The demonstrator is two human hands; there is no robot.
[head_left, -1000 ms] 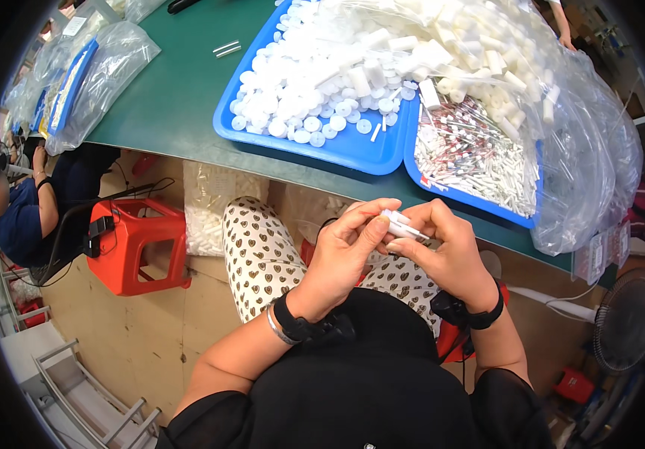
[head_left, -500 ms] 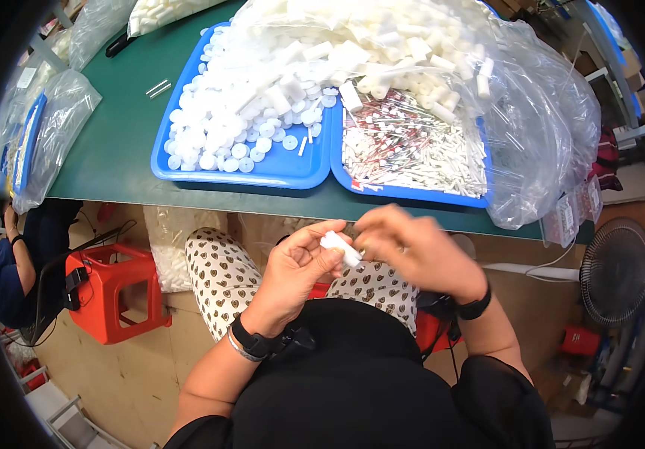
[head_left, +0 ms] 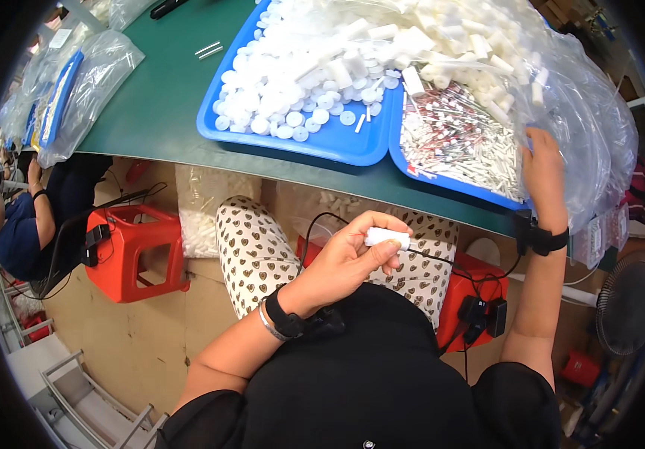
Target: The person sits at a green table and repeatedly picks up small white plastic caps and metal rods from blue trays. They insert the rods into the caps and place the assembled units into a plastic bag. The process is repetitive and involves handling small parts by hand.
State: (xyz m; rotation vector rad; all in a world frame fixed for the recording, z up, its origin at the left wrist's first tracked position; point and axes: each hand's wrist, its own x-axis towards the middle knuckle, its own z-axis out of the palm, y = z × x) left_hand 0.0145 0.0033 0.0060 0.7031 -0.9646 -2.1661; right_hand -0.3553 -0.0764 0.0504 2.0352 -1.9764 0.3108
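Observation:
In front of my lap, my left hand pinches a short white cylinder between thumb and fingers. A trace of red shows beside the cylinder's left end. My right hand reaches to the right edge of the right blue tray, against a clear plastic bag; its fingertips are turned away and anything in them is hidden. That tray holds many thin white-ended pins, some reddish, with cream foam cylinders heaped behind. The left blue tray holds translucent white discs.
Both trays stand on a green table. Two thin metal rods lie left of them. Red stools stand below, with black cables near my lap. A fan is at the right; a person sits at the far left.
My right hand has left the white cylinder and moved up and right to the right tray's edge. My left hand still holds the cylinder, now lying more level. The whole view has shifted.

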